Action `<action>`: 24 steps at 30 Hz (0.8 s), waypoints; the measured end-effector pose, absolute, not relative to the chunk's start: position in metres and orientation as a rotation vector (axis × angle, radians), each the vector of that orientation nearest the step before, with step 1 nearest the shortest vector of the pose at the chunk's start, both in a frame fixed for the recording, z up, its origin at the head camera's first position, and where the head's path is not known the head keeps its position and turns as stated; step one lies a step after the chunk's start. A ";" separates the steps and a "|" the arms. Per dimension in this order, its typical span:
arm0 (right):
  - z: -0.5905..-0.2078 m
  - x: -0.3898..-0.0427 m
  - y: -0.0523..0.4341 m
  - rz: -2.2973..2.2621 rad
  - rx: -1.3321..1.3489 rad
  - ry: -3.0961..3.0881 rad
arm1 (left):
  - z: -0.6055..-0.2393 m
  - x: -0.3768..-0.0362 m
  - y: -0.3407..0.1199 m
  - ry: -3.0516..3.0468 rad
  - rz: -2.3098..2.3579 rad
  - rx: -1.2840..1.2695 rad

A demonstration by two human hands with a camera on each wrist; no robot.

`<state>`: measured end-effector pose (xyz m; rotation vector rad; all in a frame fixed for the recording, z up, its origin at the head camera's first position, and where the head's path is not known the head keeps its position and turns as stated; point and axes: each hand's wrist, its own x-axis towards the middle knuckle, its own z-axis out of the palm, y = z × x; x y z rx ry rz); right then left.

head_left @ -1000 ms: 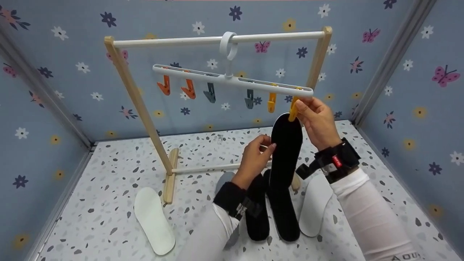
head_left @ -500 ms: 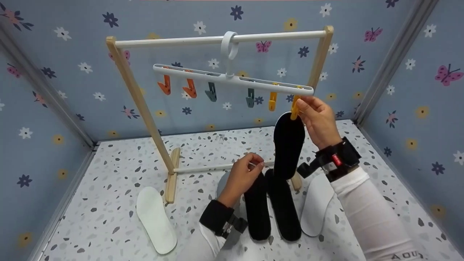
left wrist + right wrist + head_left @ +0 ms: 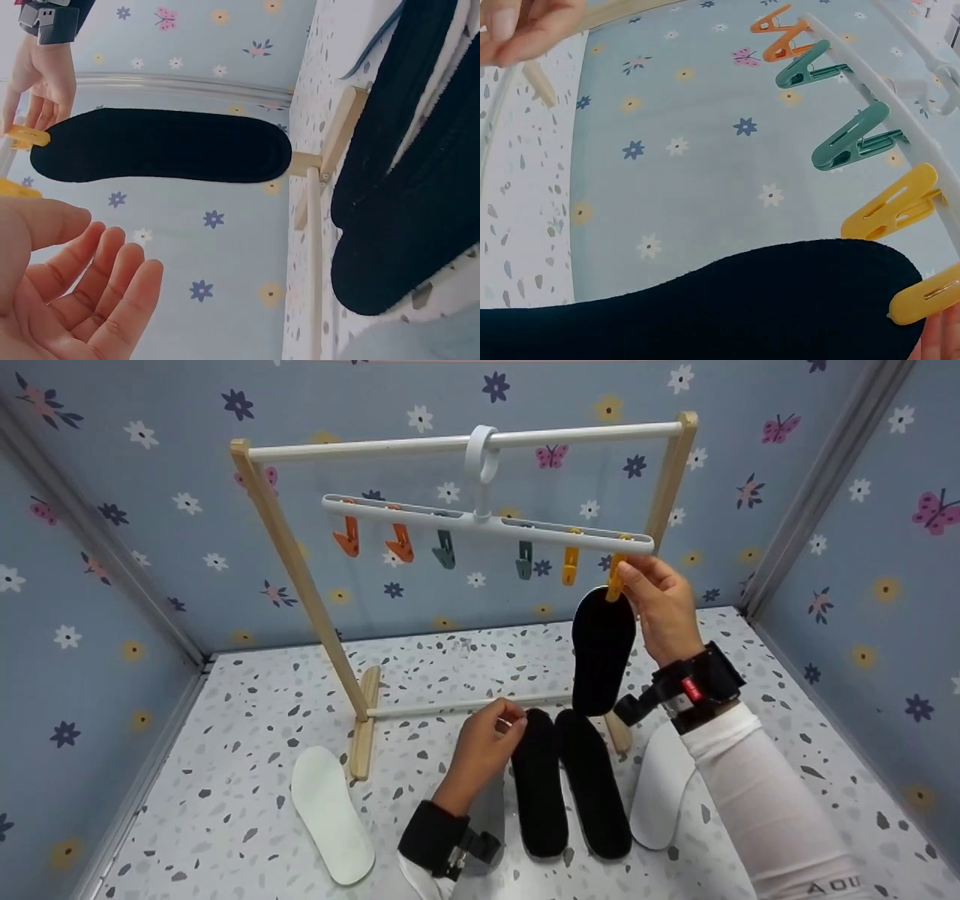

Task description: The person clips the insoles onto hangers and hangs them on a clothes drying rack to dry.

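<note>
A black insole (image 3: 603, 652) hangs toe-up or heel-up, I cannot tell which, from the rightmost yellow clothespin (image 3: 616, 577) on a white clip hanger (image 3: 420, 514). My right hand (image 3: 664, 611) pinches that clothespin, its thumb in front; the right wrist view shows the clip's tip over the edge of the insole. Lower and to the left, my left hand (image 3: 484, 739) holds nothing. Its fingers are loosely bent in the left wrist view, apart from the hanging insole. Two more black insoles, one left (image 3: 538, 787) and one right (image 3: 596, 787), lie on the speckled surface near it.
A wooden rack (image 3: 300, 577) carries the tilted hanger on its white top bar (image 3: 360, 448). Orange (image 3: 401, 544), green (image 3: 525, 561) and another yellow clothespin (image 3: 570, 566) hang unused. White insoles lie left (image 3: 330, 814) and right (image 3: 661, 791). Patterned walls (image 3: 150, 600) enclose the surface.
My left hand has let go of the black insole and moved down and left. The insole now hangs straighter under the clothespin, while my right hand stays at the clip.
</note>
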<state>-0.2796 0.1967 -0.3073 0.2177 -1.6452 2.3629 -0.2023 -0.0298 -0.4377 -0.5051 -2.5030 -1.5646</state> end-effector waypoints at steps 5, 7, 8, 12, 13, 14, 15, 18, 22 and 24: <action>-0.310 -0.280 0.195 2.271 0.214 -1.659 | -0.448 -0.196 -0.041 -2.542 -1.461 -0.505; -0.310 -0.279 0.195 2.232 0.202 -1.671 | -0.453 -0.193 -0.046 -2.564 -1.413 -0.504; -0.310 -0.279 0.195 2.215 0.197 -1.678 | -0.455 -0.193 -0.049 -2.574 -1.392 -0.498; -0.310 -0.278 0.195 2.144 0.173 -1.703 | -0.463 -0.189 -0.060 -2.601 -1.344 -0.471; -0.310 -0.278 0.195 2.140 0.172 -1.702 | -0.464 -0.188 -0.062 -2.612 -1.332 -0.464; -0.310 -0.277 0.195 2.136 0.169 -1.698 | -0.466 -0.187 -0.064 -2.622 -1.318 -0.462; -0.310 -0.277 0.195 2.131 0.169 -1.693 | -0.468 -0.186 -0.067 -2.630 -1.311 -0.460; -0.312 -0.277 0.195 2.115 0.169 -1.682 | -0.471 -0.184 -0.073 -2.649 -1.285 -0.448; -0.314 -0.276 0.195 2.067 0.142 -1.731 | -0.475 -0.182 -0.081 -2.655 -1.253 -0.415; -0.315 -0.275 0.195 2.059 0.124 -1.757 | -0.476 -0.182 -0.083 -2.656 -1.243 -0.405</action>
